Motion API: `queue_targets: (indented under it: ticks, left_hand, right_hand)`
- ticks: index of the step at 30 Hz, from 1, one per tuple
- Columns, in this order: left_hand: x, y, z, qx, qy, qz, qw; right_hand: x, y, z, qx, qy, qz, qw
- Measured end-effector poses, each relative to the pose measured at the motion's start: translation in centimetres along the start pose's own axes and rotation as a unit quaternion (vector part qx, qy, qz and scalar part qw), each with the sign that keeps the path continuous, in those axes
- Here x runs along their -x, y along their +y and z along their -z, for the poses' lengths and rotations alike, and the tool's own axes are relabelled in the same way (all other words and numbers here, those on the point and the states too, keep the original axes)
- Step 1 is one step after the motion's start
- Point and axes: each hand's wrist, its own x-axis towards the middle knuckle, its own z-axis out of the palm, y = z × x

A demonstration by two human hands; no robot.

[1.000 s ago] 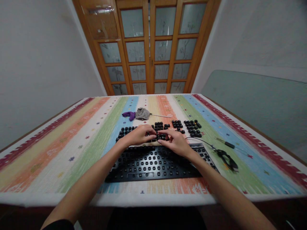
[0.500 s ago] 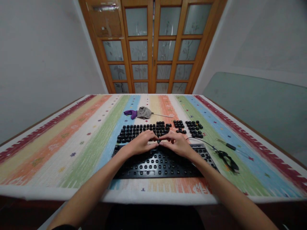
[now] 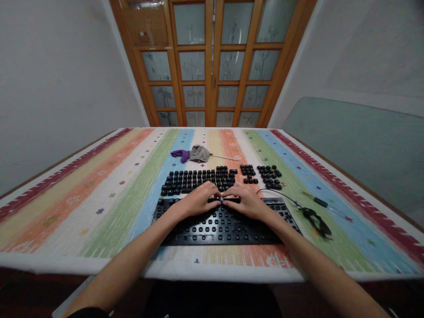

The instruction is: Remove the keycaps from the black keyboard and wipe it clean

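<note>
My left hand (image 3: 199, 198) and my right hand (image 3: 245, 199) meet over the upper middle of a black keyboard base (image 3: 212, 240), fingertips almost touching. Between them they pinch a small dark keycap (image 3: 221, 199), which shows a lighter spot facing me. Both hands are closed, thumbs below and forefingers above it. The base lies flat with rows of bare key sockets, and several keycaps sit along its top row at the left. Just behind my hands, loose black keycaps (image 3: 188, 179) are laid out in keyboard order. My hands hide part of the base's upper rows.
A grey cloth (image 3: 199, 153) and a purple cloth (image 3: 179, 154) lie farther back, beside a thin metal rod (image 3: 225, 157). More keycaps (image 3: 270, 176) are grouped at the right. A coiled cable (image 3: 314, 221) and a black-handled screwdriver (image 3: 320, 202) lie on the striped tablecloth (image 3: 112, 212).
The pinched keycap has come slightly nearer to me and turned, so a lighter spot shows. My fingertips have shifted around it; the other things lie as before.
</note>
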Motion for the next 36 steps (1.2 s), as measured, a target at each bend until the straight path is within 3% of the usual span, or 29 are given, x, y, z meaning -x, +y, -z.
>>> queue_targets:
  ticks: [7, 19, 36]
  left_hand:
    - [0.1, 0.4, 0.1, 0.002, -0.002, 0.0, 1.0]
    - [0.1, 0.5, -0.3, -0.008, 0.004, 0.007, 1.0]
    - [-0.6, 0.2, 0.1, -0.001, -0.009, 0.014, 1.0]
  right_hand:
    - [0.2, 0.0, 0.0, 0.019, 0.007, 0.004, 1.0]
    - [0.0, -0.3, 0.1, 0.039, -0.038, 0.029, 0.998]
    - [-0.9, 0.0, 1.0, 0.047, -0.096, 0.013, 0.994]
